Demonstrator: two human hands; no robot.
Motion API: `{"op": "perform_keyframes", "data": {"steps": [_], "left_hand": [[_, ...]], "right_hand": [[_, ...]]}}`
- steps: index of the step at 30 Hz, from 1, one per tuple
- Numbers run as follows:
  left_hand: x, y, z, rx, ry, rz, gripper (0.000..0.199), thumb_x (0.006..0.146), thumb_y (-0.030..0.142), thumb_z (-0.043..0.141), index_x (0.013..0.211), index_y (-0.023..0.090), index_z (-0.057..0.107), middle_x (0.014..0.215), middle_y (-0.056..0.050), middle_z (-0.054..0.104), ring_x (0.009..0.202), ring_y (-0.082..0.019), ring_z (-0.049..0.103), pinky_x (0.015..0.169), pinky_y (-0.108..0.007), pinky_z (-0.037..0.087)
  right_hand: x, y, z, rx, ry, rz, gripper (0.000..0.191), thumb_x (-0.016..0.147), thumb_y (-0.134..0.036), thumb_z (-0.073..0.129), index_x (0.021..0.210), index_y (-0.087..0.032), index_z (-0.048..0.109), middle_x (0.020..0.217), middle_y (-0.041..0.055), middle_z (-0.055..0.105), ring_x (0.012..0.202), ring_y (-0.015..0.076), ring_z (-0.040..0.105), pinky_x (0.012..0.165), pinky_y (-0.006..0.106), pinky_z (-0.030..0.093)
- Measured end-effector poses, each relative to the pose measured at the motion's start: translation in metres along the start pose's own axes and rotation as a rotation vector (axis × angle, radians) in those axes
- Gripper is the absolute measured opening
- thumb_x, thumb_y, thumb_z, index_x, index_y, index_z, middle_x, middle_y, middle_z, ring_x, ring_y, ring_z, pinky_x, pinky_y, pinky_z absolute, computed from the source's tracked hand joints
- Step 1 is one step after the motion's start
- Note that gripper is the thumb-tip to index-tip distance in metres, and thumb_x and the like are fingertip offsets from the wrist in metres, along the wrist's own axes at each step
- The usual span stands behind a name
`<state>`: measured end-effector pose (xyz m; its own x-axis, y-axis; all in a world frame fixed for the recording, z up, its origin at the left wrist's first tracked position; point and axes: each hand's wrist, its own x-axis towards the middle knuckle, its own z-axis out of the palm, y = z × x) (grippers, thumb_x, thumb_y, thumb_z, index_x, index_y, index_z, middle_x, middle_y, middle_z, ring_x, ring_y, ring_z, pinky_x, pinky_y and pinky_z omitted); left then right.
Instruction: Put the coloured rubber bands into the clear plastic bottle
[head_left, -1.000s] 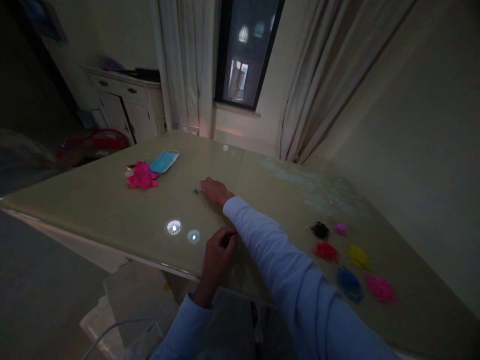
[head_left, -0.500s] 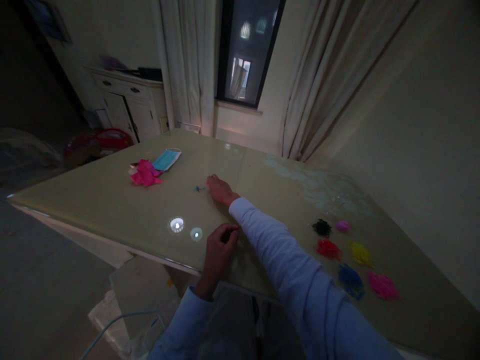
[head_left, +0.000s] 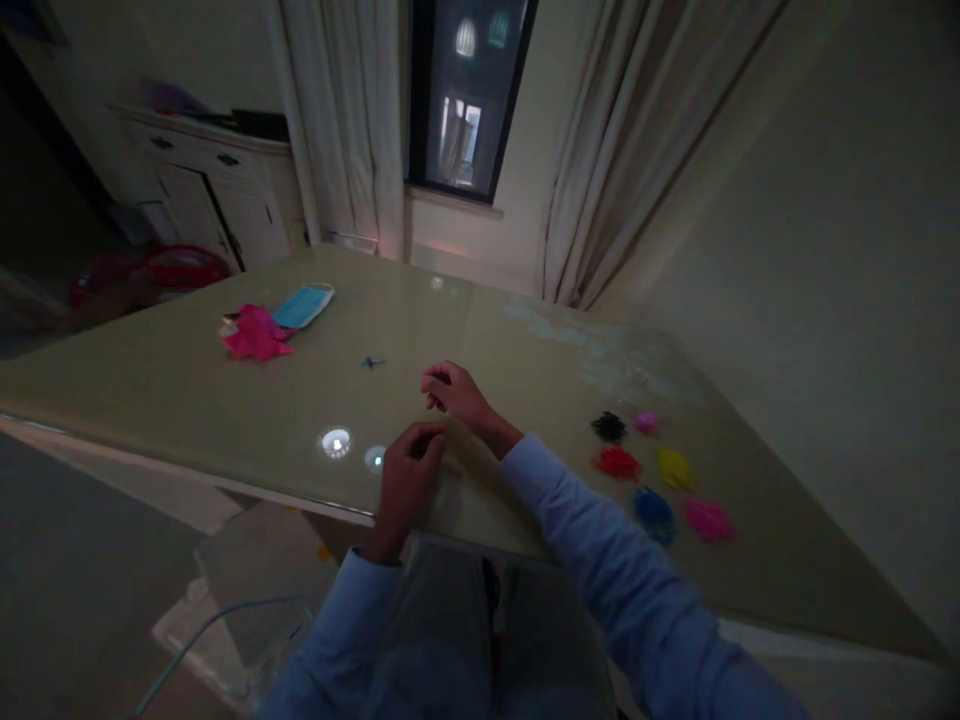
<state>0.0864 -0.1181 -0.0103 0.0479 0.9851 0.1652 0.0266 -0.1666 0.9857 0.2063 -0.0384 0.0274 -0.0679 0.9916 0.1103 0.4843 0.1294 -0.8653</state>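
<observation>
My left hand [head_left: 411,475] is just above the table's near edge, thumb and forefinger pinched together; whatever is between them is too small and dark to make out. Beyond it and slightly right, my right hand [head_left: 459,395] hovers over the table with loosely bent fingers, a gap between them, and nothing visible in its grasp. A tiny blue piece with a thin tail [head_left: 370,362] lies on the tabletop, left of my right hand and apart from it.
On the right lie small piles of thin strands: black [head_left: 608,427], red [head_left: 618,462], yellow [head_left: 675,468], blue [head_left: 654,513] and pink [head_left: 709,519], with a small purple-pink clump [head_left: 646,422]. Crumpled pink paper [head_left: 259,334] touches a blue face mask [head_left: 303,306] at the left of the glossy table [head_left: 517,345].
My right hand has drawn back from the small blue piece, which stays on the table, toward my left hand. The left hand keeps its pinch. The camera view has shifted slightly.
</observation>
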Motion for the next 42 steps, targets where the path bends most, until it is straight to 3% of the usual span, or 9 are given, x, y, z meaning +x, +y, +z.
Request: {"op": "perform_keyframes", "data": {"steps": [4, 7, 15, 25, 31, 34, 42], "left_hand": [[0.001, 0.006, -0.001, 0.018, 0.022, -0.007, 0.02, 0.075, 0.035, 0.065, 0.084, 0.018, 0.071, 0.08, -0.003, 0.074, 0.074, -0.017, 0.068, 0.07, -0.028, 0.054], [0.001, 0.007, -0.002, 0.023, 0.046, -0.031, 0.021, 0.073, 0.035, 0.067, 0.084, 0.018, 0.072, 0.076, -0.002, 0.073, 0.068, -0.016, 0.066, 0.064, -0.026, 0.052], [0.001, -0.003, -0.008, 0.092, 0.052, -0.039, 0.026, 0.074, 0.038, 0.07, 0.091, 0.019, 0.073, 0.08, -0.002, 0.072, 0.07, -0.015, 0.066, 0.062, -0.024, 0.052], [0.0, 0.0, -0.011, 0.187, 0.078, -0.057, 0.032, 0.071, 0.043, 0.071, 0.092, 0.019, 0.073, 0.077, -0.001, 0.071, 0.068, -0.015, 0.065, 0.061, -0.024, 0.05], [-0.003, 0.011, -0.009, 0.393, 0.051, -0.046, 0.035, 0.069, 0.048, 0.066, 0.09, 0.021, 0.073, 0.077, -0.002, 0.072, 0.072, -0.02, 0.067, 0.064, -0.028, 0.051], [-0.004, 0.016, -0.008, 0.478, 0.035, -0.044, 0.035, 0.069, 0.048, 0.064, 0.089, 0.021, 0.073, 0.082, -0.003, 0.074, 0.078, -0.022, 0.069, 0.07, -0.03, 0.053], [-0.003, 0.017, -0.007, 0.648, 0.017, -0.085, 0.038, 0.071, 0.052, 0.058, 0.093, 0.025, 0.073, 0.093, -0.003, 0.076, 0.091, -0.028, 0.07, 0.083, -0.039, 0.054]], "right_hand": [[-0.058, -0.002, -0.025, 0.676, 0.067, 0.154, 0.035, 0.071, -0.038, 0.08, 0.091, -0.016, 0.06, 0.072, -0.0016, 0.067, 0.051, 0.0076, 0.058, 0.045, 0.018, 0.042], [-0.103, -0.008, -0.042, 0.881, 0.132, 0.21, 0.038, 0.062, -0.038, 0.088, 0.084, -0.016, 0.065, 0.07, -0.0005, 0.069, 0.053, 0.0078, 0.062, 0.046, 0.017, 0.045], [-0.19, -0.011, -0.063, 1.079, 0.312, 0.277, 0.036, 0.062, -0.034, 0.091, 0.087, -0.018, 0.071, 0.081, 0.0038, 0.076, 0.068, 0.0135, 0.073, 0.059, 0.02, 0.06], [-0.224, -0.01, -0.087, 1.184, 0.395, 0.213, 0.032, 0.066, -0.036, 0.09, 0.084, -0.018, 0.072, 0.077, 0.0012, 0.076, 0.06, 0.0109, 0.072, 0.053, 0.015, 0.059], [-0.235, -0.003, -0.097, 1.179, 0.451, 0.212, 0.031, 0.066, -0.035, 0.09, 0.085, -0.018, 0.071, 0.077, 0.0005, 0.077, 0.06, 0.0106, 0.072, 0.053, 0.015, 0.059], [-0.247, 0.003, -0.106, 1.088, 0.54, 0.22, 0.033, 0.064, -0.035, 0.09, 0.086, -0.019, 0.072, 0.078, 0.0008, 0.077, 0.058, 0.0101, 0.071, 0.053, 0.017, 0.058], [-0.292, 0.051, -0.156, 0.421, 0.925, 0.26, 0.03, 0.064, -0.034, 0.086, 0.085, -0.018, 0.072, 0.071, 0.0012, 0.073, 0.059, 0.0131, 0.066, 0.057, 0.025, 0.056]]}}
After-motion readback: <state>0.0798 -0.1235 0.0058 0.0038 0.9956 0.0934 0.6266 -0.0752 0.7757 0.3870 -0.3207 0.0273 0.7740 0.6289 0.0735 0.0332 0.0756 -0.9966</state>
